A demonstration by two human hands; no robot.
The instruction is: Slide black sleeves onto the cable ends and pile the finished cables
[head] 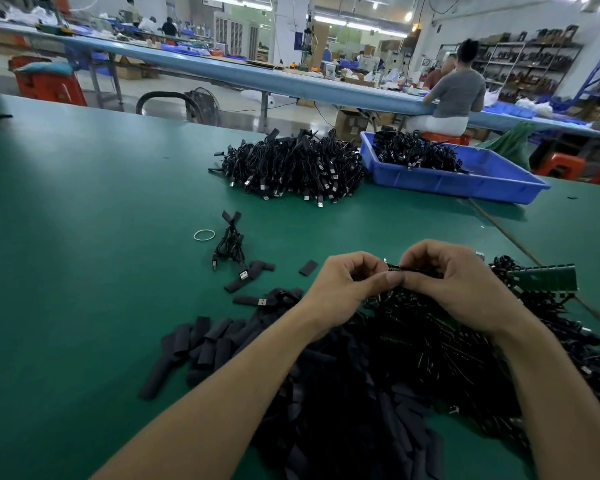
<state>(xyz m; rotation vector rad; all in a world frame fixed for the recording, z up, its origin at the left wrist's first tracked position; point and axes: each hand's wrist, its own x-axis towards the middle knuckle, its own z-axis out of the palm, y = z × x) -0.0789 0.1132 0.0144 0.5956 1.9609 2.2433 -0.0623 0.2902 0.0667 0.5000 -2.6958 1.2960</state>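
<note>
Currently mid-batch. Left grip (347, 285) and right grip (458, 282) both pinch one cable end (404, 268) above bench (84, 237) near edge — sleeving judged under way. Large pile (291, 168), judged finished, toward bench far edge. Loose sleeves (205, 344) and unsleeved cables (465, 344) lie heaped — much left.

The person's left forearm (243, 372), at the lower left of the frame, and right forearm (551, 393), at the lower right, are bare along all their visible length. The left hand (340, 287) and right hand (465, 287) are bare too, and the fingers (392, 279) have short-trimmed nails.
</note>
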